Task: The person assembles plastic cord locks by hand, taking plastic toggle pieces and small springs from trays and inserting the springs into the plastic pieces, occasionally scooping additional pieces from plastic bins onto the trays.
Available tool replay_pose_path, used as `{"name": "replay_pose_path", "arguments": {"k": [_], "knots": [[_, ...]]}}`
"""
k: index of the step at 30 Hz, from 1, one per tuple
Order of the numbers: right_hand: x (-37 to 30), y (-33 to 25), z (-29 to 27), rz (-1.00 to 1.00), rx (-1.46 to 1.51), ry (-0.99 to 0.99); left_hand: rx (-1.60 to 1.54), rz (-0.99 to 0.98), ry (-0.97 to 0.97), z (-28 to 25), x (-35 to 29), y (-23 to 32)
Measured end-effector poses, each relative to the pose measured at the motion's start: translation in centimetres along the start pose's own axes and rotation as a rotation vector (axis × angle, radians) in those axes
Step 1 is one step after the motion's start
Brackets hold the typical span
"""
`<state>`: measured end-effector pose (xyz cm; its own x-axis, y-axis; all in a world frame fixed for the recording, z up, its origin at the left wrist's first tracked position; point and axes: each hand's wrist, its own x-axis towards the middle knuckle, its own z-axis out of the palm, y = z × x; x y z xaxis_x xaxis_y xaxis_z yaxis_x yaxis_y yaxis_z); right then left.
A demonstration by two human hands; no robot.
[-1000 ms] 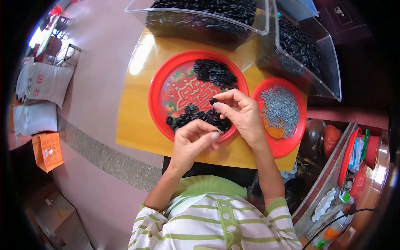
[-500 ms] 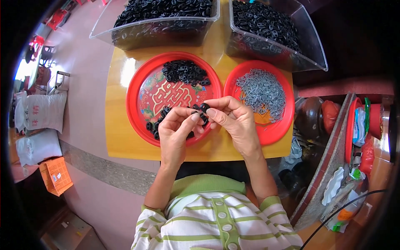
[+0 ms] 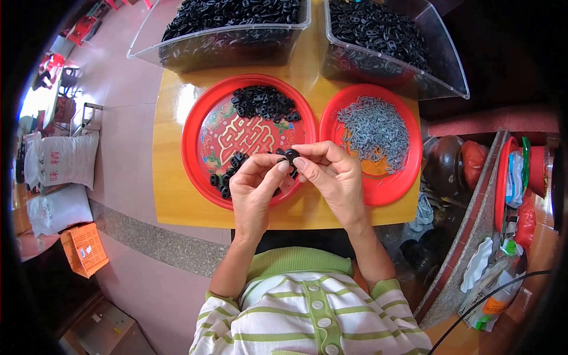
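Note:
Over the near right rim of a round red tray (image 3: 190,171), both my hands meet at a small black plastic piece with holes (image 3: 290,155). My left hand (image 3: 255,183) pinches it from the left between thumb and fingers. From the other side, my right hand (image 3: 332,180) grips it with thumb and forefinger; the fingertips hide part of it. A pile of small black plastic pieces (image 3: 264,103) lies at the tray's far side, and more loose ones (image 3: 222,178) lie beside my left hand. To the right, a red plate (image 3: 387,195) bears a heap of grey metal screws (image 3: 376,130).
Two clear plastic bins, one at the back left (image 3: 236,44) and one at the back right (image 3: 384,62), are full of black pieces. All this stands on a yellow wooden table (image 3: 168,201). White sacks (image 3: 65,160) lie on the left; a low ledge (image 3: 464,222) runs along the right.
The black piece between my fingers has turned slightly, and my fingertips have drawn closer around it. The whole view has shifted a little.

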<state>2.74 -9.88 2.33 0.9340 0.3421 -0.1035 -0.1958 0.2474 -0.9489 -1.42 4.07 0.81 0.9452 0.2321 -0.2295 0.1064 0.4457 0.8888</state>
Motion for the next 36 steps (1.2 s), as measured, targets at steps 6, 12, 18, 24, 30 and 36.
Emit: {"name": "replay_pose_path", "arguments": {"k": [6,12,18,24,30,36], "knots": [[0.1,0.3,0.1,-0.050,-0.014,0.014,-0.060,-0.061,0.001,-0.2,0.0,-0.1],[0.0,0.3,0.1,-0.063,-0.019,0.012,-0.105,-0.090,-0.001,-0.1,0.0,0.1],[-0.1,0.5,0.3,-0.142,-0.113,0.029,-0.167,-0.125,-0.016,0.0,0.1,0.2],[-0.2,1.5,0.5,-0.159,-0.059,0.070,-0.201,-0.180,-0.037,-0.2,0.3,-0.2],[0.0,2.1,0.5,-0.188,-0.152,0.086,-0.198,-0.122,0.012,0.0,0.0,-1.2],[0.3,0.5,0.0,-0.291,-0.357,0.069,-0.064,-0.045,-0.033,-0.6,0.3,-0.8]]}}
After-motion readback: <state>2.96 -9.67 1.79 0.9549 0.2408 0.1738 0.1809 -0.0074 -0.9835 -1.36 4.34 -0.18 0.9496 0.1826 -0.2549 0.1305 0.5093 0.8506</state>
